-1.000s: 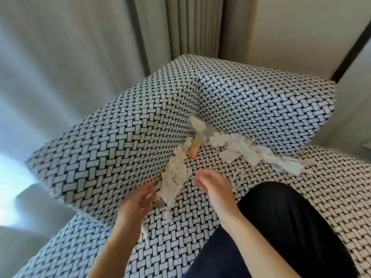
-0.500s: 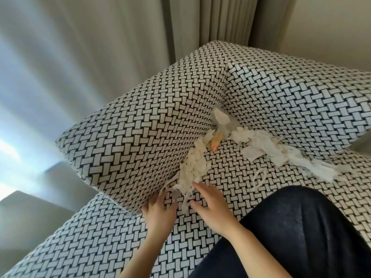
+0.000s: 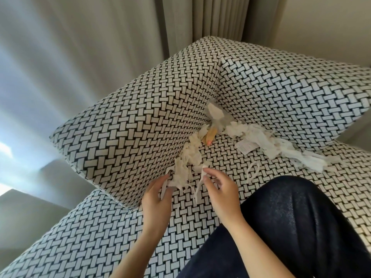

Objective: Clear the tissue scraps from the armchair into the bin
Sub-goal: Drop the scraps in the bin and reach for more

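White torn tissue scraps run from both hands up the black-and-white woven armchair crease; right hand pinches a strip, left hand touches, grip unclear.

Soft daylight is being let in from the left through the curtain; edges are being bent and blurred.
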Tool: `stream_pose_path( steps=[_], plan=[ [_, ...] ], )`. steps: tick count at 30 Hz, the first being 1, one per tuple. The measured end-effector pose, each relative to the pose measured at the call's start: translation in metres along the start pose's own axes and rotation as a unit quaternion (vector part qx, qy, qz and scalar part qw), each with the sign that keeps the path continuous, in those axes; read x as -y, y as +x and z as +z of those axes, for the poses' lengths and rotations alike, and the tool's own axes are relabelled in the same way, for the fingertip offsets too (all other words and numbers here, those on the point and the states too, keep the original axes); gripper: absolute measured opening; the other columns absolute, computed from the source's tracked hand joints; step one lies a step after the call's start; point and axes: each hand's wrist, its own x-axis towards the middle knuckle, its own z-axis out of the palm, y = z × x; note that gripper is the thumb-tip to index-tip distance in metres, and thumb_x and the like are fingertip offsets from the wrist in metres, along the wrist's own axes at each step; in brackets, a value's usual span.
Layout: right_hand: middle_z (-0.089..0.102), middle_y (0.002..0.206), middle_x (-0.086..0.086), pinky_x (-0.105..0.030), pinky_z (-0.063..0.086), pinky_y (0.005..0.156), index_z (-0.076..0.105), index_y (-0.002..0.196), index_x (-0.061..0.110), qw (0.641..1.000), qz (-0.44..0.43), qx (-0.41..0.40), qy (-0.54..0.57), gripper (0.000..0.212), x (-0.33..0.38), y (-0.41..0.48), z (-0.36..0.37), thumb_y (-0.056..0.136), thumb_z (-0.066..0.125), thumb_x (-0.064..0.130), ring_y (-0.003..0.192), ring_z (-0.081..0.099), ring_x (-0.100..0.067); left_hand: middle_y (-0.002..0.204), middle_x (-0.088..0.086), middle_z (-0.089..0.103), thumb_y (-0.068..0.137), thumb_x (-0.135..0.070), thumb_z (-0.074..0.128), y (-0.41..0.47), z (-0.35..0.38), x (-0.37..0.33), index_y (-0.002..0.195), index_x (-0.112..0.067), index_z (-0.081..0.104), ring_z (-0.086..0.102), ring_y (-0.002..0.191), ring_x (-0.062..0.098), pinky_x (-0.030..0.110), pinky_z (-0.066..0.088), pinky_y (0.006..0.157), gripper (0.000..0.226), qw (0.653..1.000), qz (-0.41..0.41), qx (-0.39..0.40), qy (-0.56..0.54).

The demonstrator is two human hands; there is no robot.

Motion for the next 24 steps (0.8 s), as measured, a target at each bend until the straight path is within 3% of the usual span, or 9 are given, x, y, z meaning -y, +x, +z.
stream_pose_path(
  steps=[4,11,15,18,21,24],
  plan=[
    [0.067,0.105,0.011,-0.014,0.046,0.088,0.067,0.106,0.02,0.997,0.019,-0.039,0.063,0.02,0.002,0.0,-0.003,0.089,0.059,0.012,0.1,0.06,0.004,0.126,-0.01,0.055,0.091,-0.011,0.054,-0.001,0.004,-0.016,0.126,-0.02,0.057,0.048,0.119,0.006,0.028,0.04,0.102,0.036,0.998,0.05,0.037,-0.001],
    [0.067,0.101,0.012,-0.004,0.045,0.076,0.068,0.103,0.017,0.989,0.061,-0.025,0.129,0.016,0.005,0.001,-0.007,0.09,0.059,0.012,0.09,0.06,0.012,0.134,-0.016,0.049,0.093,-0.018,0.053,-0.009,0.025,-0.024,0.132,-0.026,0.052,0.039,0.128,0.002,0.031,0.032,0.111,0.039,0.978,0.111,0.172,0.032],
    [0.068,0.098,0.006,-0.02,0.051,0.084,0.067,0.097,0.021,0.991,0.092,0.006,0.098,0.012,0.001,0.0,-0.006,0.091,0.058,0.016,0.094,0.063,-0.005,0.14,-0.016,0.044,0.093,-0.022,0.053,-0.014,0.033,-0.014,0.137,-0.029,0.046,0.032,0.134,0.005,0.021,0.021,0.11,0.045,0.959,0.162,0.21,0.105],
    [0.067,0.091,0.004,-0.018,0.05,0.079,0.066,0.092,0.02,0.993,0.089,-0.002,0.076,0.009,-0.002,0.0,-0.006,0.089,0.061,0.013,0.09,0.063,-0.009,0.141,-0.018,0.041,0.093,-0.021,0.052,-0.016,0.031,-0.009,0.139,-0.028,0.044,0.028,0.132,0.004,0.015,0.016,0.106,0.047,0.947,0.188,0.216,0.143],
    [0.067,0.087,0.005,-0.013,0.048,0.073,0.065,0.088,0.02,0.995,0.084,-0.008,0.061,0.011,-0.001,0.001,-0.007,0.087,0.063,0.009,0.087,0.063,-0.008,0.131,-0.026,0.043,0.093,-0.017,0.053,-0.015,0.026,-0.01,0.132,-0.028,0.051,0.033,0.126,-0.006,0.011,0.019,0.105,0.041,0.946,0.201,0.227,0.117],
    [0.067,0.087,0.004,-0.013,0.047,0.072,0.064,0.085,0.021,0.993,0.092,-0.025,0.075,0.014,-0.002,0.001,-0.007,0.087,0.063,0.007,0.086,0.063,-0.007,0.114,-0.029,0.055,0.091,-0.01,0.055,-0.008,0.023,-0.01,0.112,-0.026,0.064,0.045,0.113,-0.014,-0.001,0.028,0.093,0.028,0.966,0.153,0.204,0.046]
  ],
)
